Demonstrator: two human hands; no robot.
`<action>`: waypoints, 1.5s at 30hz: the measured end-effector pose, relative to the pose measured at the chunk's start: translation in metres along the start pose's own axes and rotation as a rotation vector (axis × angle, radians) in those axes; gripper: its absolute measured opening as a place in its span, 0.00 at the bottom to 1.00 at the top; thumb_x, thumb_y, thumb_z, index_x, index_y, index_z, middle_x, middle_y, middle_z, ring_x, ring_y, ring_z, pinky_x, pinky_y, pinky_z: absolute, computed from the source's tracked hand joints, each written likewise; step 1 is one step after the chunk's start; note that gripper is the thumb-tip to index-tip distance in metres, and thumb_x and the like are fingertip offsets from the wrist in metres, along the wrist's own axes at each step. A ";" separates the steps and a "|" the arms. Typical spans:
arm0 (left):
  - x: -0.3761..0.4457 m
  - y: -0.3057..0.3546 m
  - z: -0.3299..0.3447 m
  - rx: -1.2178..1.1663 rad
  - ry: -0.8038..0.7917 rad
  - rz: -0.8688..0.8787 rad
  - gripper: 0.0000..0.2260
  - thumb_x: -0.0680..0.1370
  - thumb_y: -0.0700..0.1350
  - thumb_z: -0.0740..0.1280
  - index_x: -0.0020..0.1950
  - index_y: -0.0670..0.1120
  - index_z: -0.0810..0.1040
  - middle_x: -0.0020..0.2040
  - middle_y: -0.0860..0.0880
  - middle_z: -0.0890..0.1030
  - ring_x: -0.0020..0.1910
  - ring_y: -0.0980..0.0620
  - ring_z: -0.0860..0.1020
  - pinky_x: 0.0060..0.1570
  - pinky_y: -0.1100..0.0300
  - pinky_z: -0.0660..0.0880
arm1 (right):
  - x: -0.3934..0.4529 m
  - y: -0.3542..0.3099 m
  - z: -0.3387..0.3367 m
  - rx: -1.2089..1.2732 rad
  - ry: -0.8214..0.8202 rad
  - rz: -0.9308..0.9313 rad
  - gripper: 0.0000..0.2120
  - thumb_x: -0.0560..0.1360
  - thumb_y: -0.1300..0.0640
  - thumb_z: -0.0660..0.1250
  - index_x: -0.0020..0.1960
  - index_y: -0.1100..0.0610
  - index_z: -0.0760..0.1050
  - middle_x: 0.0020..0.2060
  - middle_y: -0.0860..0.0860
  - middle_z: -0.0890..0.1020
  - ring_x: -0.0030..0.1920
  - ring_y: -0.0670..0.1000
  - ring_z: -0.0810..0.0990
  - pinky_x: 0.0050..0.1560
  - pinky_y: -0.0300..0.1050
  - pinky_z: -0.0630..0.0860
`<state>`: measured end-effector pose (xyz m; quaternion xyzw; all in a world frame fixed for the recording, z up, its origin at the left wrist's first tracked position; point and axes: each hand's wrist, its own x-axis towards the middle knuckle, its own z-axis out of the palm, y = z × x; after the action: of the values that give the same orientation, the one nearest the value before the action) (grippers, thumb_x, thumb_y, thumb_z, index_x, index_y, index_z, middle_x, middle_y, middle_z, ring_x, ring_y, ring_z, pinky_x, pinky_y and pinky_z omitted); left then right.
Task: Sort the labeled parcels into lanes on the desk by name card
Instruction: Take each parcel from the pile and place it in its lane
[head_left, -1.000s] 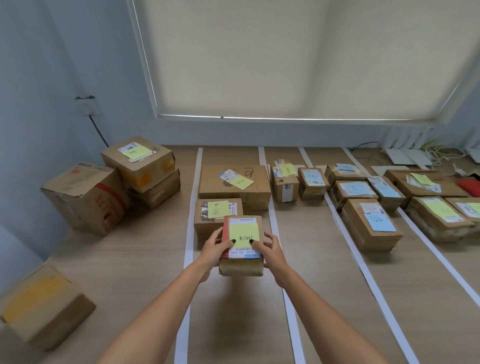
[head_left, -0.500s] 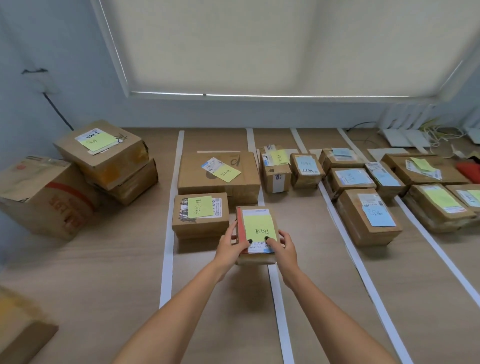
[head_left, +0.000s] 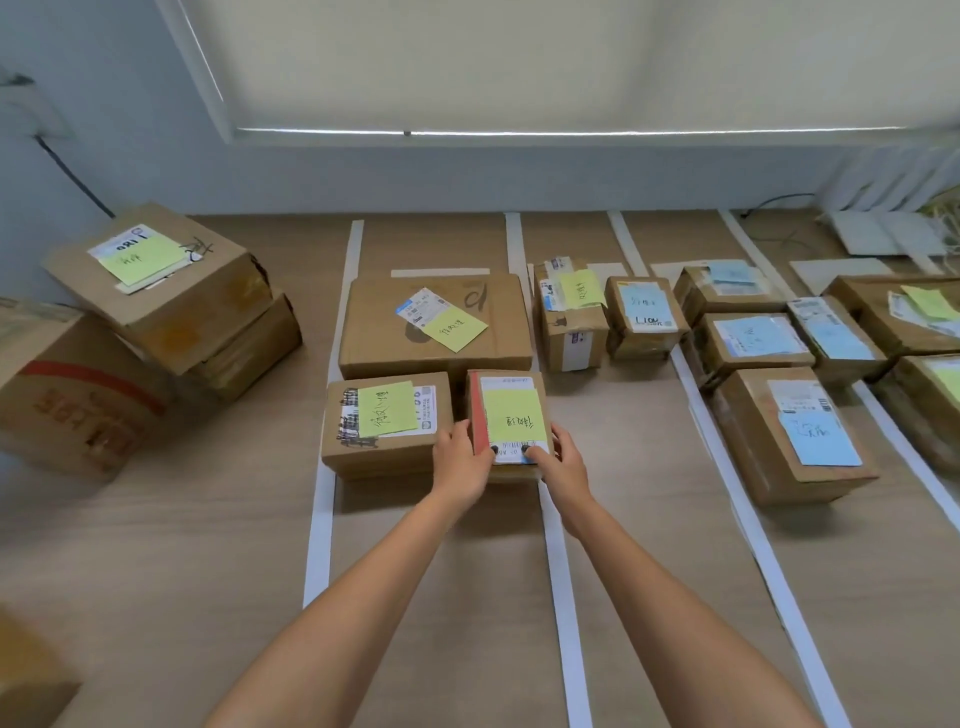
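A wooden desk carries white tape strips and labeled cardboard parcels.

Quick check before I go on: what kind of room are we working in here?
Probably an office or mailroom sorting desk: a wooden desk split into lanes by white tape strips, cardboard parcels with sticky notes, a window blind behind.
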<state>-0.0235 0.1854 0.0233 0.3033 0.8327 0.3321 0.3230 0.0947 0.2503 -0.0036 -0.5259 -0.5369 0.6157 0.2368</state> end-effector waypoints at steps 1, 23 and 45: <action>0.000 -0.001 0.002 0.032 0.011 0.017 0.23 0.78 0.42 0.63 0.73 0.45 0.62 0.69 0.43 0.65 0.68 0.44 0.66 0.68 0.50 0.66 | 0.002 0.003 0.000 -0.010 -0.010 0.001 0.22 0.77 0.60 0.65 0.69 0.52 0.64 0.62 0.52 0.76 0.57 0.48 0.77 0.44 0.33 0.76; -0.054 0.026 -0.031 -0.221 0.078 0.080 0.23 0.75 0.35 0.67 0.69 0.45 0.67 0.62 0.44 0.75 0.52 0.53 0.73 0.42 0.70 0.70 | -0.043 -0.054 -0.014 -0.280 -0.123 -0.186 0.30 0.71 0.65 0.70 0.69 0.53 0.64 0.64 0.56 0.73 0.58 0.50 0.73 0.42 0.35 0.78; -0.157 -0.035 -0.200 -0.351 0.079 0.424 0.33 0.69 0.35 0.74 0.71 0.47 0.66 0.65 0.45 0.73 0.62 0.52 0.72 0.47 0.72 0.74 | -0.192 -0.107 0.098 -0.353 -0.157 -0.485 0.31 0.70 0.61 0.73 0.70 0.53 0.66 0.63 0.53 0.74 0.61 0.50 0.74 0.50 0.32 0.75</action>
<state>-0.0862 -0.0197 0.1643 0.3971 0.6923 0.5431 0.2609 0.0412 0.0787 0.1564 -0.3665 -0.7621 0.4769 0.2396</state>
